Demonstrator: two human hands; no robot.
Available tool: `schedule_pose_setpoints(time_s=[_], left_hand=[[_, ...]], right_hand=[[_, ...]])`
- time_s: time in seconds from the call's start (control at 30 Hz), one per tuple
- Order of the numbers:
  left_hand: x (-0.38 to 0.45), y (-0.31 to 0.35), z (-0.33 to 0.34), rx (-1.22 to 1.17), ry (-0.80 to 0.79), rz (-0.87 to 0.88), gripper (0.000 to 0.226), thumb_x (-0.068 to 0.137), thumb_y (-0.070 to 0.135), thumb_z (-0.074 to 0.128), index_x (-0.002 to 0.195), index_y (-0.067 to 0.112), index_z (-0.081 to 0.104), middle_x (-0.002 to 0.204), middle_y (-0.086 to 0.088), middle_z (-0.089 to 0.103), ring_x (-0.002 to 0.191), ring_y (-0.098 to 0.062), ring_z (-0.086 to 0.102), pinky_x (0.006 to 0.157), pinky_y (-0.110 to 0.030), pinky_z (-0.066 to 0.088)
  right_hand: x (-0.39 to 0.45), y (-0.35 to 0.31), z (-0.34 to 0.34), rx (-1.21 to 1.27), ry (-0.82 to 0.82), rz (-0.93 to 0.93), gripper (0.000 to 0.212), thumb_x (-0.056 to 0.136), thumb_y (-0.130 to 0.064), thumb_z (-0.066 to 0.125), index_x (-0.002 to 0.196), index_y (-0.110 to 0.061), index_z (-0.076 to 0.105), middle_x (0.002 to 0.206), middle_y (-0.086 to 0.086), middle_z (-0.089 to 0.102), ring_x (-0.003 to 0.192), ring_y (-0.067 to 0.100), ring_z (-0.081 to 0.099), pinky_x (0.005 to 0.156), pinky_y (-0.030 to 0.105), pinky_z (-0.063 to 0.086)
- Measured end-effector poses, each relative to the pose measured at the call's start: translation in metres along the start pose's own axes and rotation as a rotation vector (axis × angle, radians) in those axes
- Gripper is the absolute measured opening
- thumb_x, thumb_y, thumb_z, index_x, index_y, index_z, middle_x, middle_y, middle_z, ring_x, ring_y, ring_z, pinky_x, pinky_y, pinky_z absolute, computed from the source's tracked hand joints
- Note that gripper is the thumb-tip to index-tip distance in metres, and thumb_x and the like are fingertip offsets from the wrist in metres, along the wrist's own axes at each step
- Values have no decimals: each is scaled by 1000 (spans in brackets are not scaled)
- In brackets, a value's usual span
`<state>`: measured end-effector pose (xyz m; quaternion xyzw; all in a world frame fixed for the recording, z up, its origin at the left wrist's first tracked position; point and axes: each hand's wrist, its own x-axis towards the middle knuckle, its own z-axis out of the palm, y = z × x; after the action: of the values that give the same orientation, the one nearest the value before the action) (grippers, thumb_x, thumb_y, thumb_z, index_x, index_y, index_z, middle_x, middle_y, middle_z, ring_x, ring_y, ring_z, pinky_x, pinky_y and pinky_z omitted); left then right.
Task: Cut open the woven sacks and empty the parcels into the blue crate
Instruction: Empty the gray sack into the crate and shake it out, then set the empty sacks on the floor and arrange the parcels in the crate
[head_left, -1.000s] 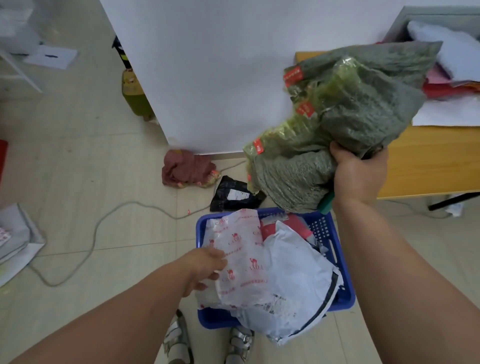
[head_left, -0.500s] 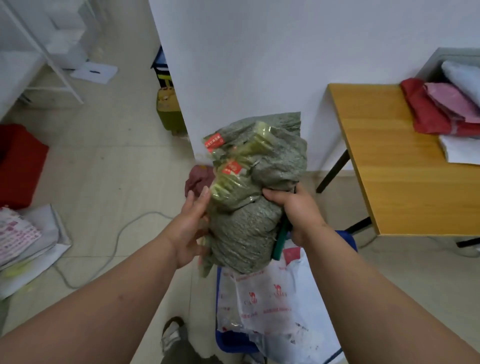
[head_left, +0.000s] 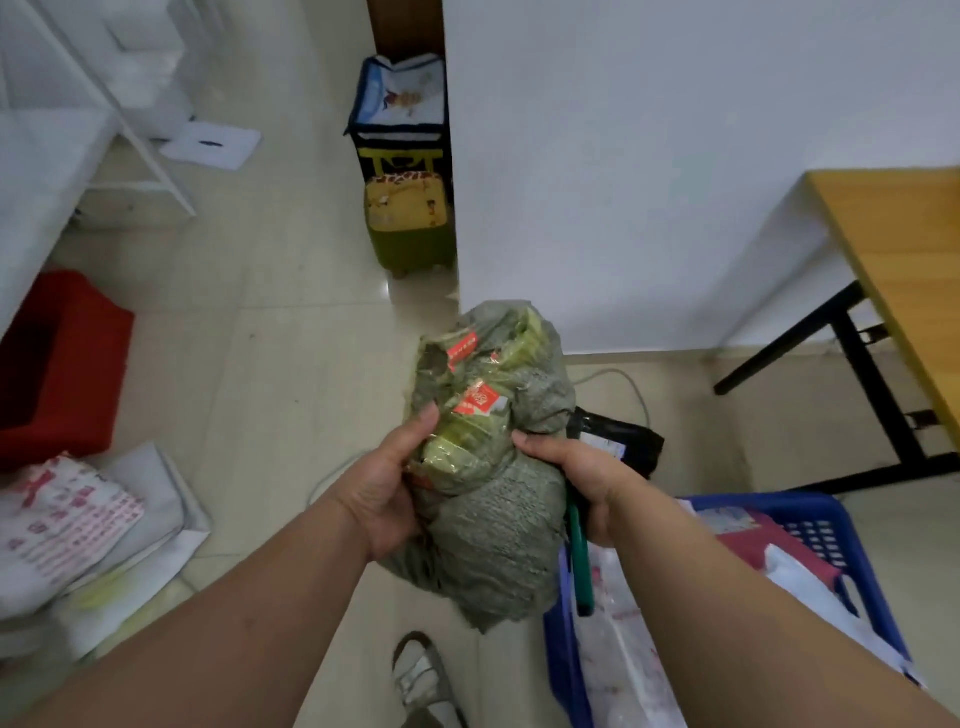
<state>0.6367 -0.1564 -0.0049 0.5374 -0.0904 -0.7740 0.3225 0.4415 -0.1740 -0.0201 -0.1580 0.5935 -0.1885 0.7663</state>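
A crumpled green woven sack (head_left: 493, 499) with red labels and clear tape is held up in front of me, left of the crate. My left hand (head_left: 387, 488) grips its left side, thumb on the taped part. My right hand (head_left: 576, 475) grips its right side and also holds a green-handled cutter (head_left: 581, 566) that points down. The blue crate (head_left: 852, 530) sits on the floor at lower right, filled with white and red parcels (head_left: 623, 660), partly hidden by my right arm.
A black parcel (head_left: 618, 436) and a grey cable (head_left: 636, 387) lie on the floor behind the sack. A wooden table (head_left: 904, 270) with black legs stands right. Flat white sacks (head_left: 78, 525) and a red bin (head_left: 57, 364) are left. My sandalled foot (head_left: 423, 675) is below.
The sack came down from high on the right to the centre. My left hand left the crate's parcels and took hold of the sack. My view turned left, away from the crate.
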Motion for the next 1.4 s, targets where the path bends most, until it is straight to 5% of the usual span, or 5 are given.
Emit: schedule_pose_setpoints(time_s=[0.47, 0.67, 0.9, 1.07, 1.4], left_hand=[[76, 71, -81, -349, 93, 71, 33, 96, 33, 53, 110, 12, 74, 116, -14, 71, 98, -30, 71, 82, -47, 59], [137, 86, -60, -538, 145, 35, 35, 95, 38, 51, 100, 16, 78, 111, -10, 73, 96, -31, 71, 68, -54, 59], [243, 107, -8, -553, 81, -73, 84, 24, 17, 98, 105, 10, 76, 110, -17, 72, 89, -41, 71, 69, -60, 57], [334, 91, 13, -382, 206, -383, 37, 94, 34, 53, 120, 14, 70, 120, -18, 68, 109, -39, 65, 94, -57, 50], [447, 59, -17, 346, 523, -389, 21, 101, 16, 40, 118, 12, 52, 109, -17, 60, 98, -34, 58, 92, -57, 47]], right_hand=[[73, -13, 42, 38, -86, -60, 94, 50, -49, 87, 135, -31, 52, 126, 7, 62, 43, 13, 39, 39, 23, 34], [113, -31, 21, 264, -136, -52, 68, 59, -37, 84, 117, -16, 59, 72, 5, 67, 40, 14, 44, 43, 23, 35], [205, -102, -29, 545, -142, -135, 79, 52, -11, 83, 128, -6, 60, 123, 22, 65, 111, 42, 63, 93, 52, 51], [264, -114, -103, 600, 139, -100, 72, 58, 3, 73, 127, -11, 59, 113, 21, 70, 103, 42, 67, 86, 53, 54], [363, -104, -175, 471, 473, -115, 43, 74, 15, 62, 109, -11, 64, 99, 19, 72, 94, 39, 68, 86, 52, 54]])
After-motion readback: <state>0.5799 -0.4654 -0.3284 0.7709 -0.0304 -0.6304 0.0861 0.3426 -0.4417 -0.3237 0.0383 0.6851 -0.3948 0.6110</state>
